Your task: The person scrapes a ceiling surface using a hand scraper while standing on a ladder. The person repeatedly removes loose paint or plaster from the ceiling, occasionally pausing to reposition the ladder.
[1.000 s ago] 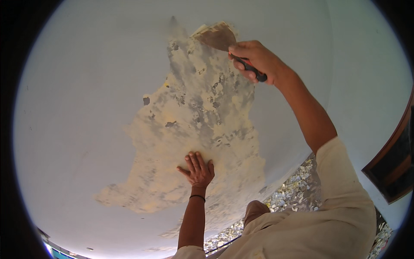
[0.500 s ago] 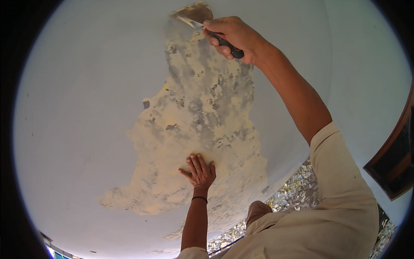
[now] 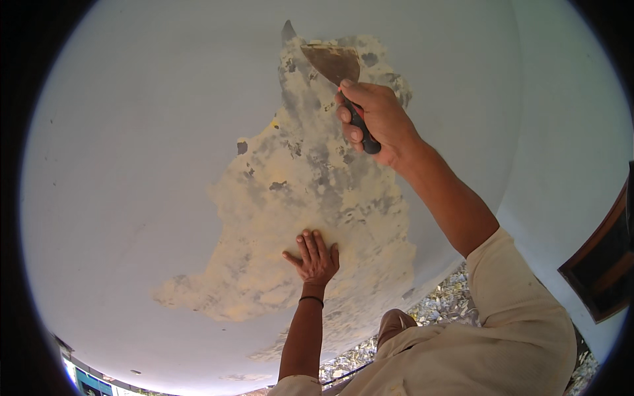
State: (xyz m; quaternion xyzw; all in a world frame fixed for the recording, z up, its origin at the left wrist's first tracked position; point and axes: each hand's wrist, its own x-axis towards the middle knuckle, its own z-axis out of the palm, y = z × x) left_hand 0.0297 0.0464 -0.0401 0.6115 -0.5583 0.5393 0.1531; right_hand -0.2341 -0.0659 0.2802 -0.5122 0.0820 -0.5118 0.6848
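My right hand (image 3: 380, 117) is closed around the black and red handle of a paint scraper (image 3: 333, 63). The scraper's broad, brownish blade points upward and lies over the top part of a bare patch (image 3: 264, 204) in the wall's paint. Mottled tan and grey, this patch has ragged edges and widens lower down. Lower on the same patch, my left hand (image 3: 317, 259) rests with its palm against the surface and its fingers spread, holding nothing. A dark band circles the left wrist.
Pale bluish-white paint covers the wall (image 3: 132, 165) around the patch. Flakes and chips (image 3: 449, 297) litter the ground by my leg. At the far right is a dark brown wooden frame (image 3: 601, 257). A wall corner runs down the right side.
My right hand has brought the scraper down and slightly right, off the patch's upper left edge. A narrow grey tip now shows there. My left hand stays on the wall as the view shifts.
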